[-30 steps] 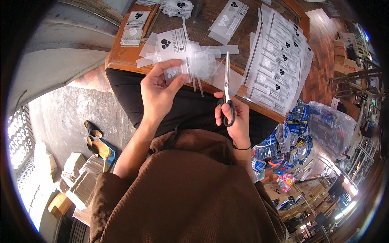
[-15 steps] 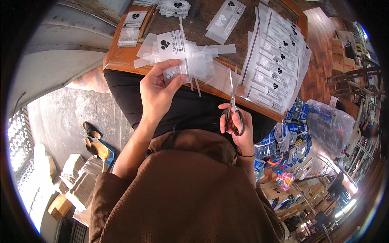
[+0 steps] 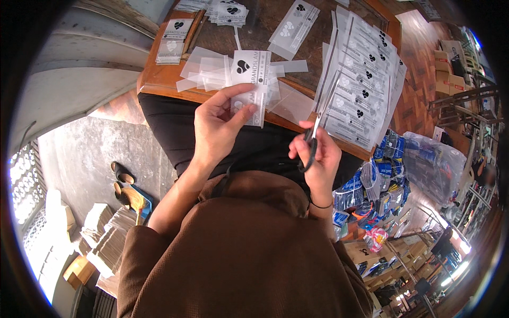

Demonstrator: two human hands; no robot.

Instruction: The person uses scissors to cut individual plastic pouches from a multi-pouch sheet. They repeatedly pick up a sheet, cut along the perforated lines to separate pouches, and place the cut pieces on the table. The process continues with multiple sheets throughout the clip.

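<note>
At the table's front edge, my left hand (image 3: 217,127) pinches a translucent printed label (image 3: 241,66) with a black heart logo. My right hand (image 3: 316,156) grips black-handled scissors (image 3: 318,123), whose silver blades point up toward printed sheets (image 3: 354,79) on the right. A loose pile of clear offcuts (image 3: 199,71) lies just left of and behind the held label, partly hidden by it, with more clear pieces (image 3: 289,98) to its right.
The wooden table (image 3: 148,79) also bears small label stacks (image 3: 225,13) and a separate label strip (image 3: 291,29). Bagged bundles (image 3: 382,180) and cardboard boxes (image 3: 448,82) sit to the right; sandals (image 3: 121,172) and paper stacks (image 3: 101,244) lie at lower left.
My left hand has moved right with the label, away from the offcut pile. My right hand and the scissors have shifted right, now tilted toward the sheets.
</note>
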